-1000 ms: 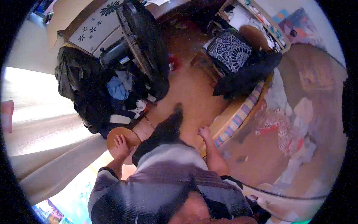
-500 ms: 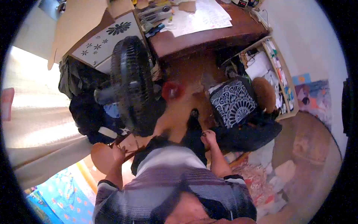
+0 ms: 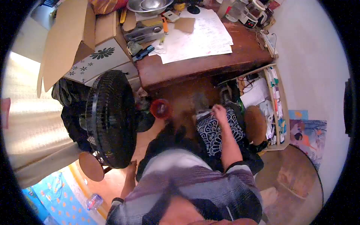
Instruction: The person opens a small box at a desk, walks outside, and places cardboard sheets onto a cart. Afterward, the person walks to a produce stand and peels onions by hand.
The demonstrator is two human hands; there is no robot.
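Observation:
My right hand point(image 3: 219, 111) is over the top edge of a chair with a black-and-white patterned cover point(image 3: 217, 131); its fingers look curled, but whether they grip the chair cannot be made out. My left hand point(image 3: 132, 165) hangs low beside the black fan point(image 3: 112, 119), small and partly hidden, its fingers unclear. Left of that hand is a round brown stool top point(image 3: 91, 166). Ahead stands a dark red-brown desk point(image 3: 168, 73) bearing large white papers point(image 3: 198, 35).
A red bin point(image 3: 161, 108) sits on the floor below the desk. An open cardboard box point(image 3: 69, 37) is at the upper left. On the right are a shelf of papers point(image 3: 287, 123) and a round mesh cover point(image 3: 300, 180). Metal bowls point(image 3: 152, 5) stand on the desk.
The view has moved forward, showing more of the desk. My right hand has risen and reached out to the chair. My left hand has left the stool top and is now beside the fan.

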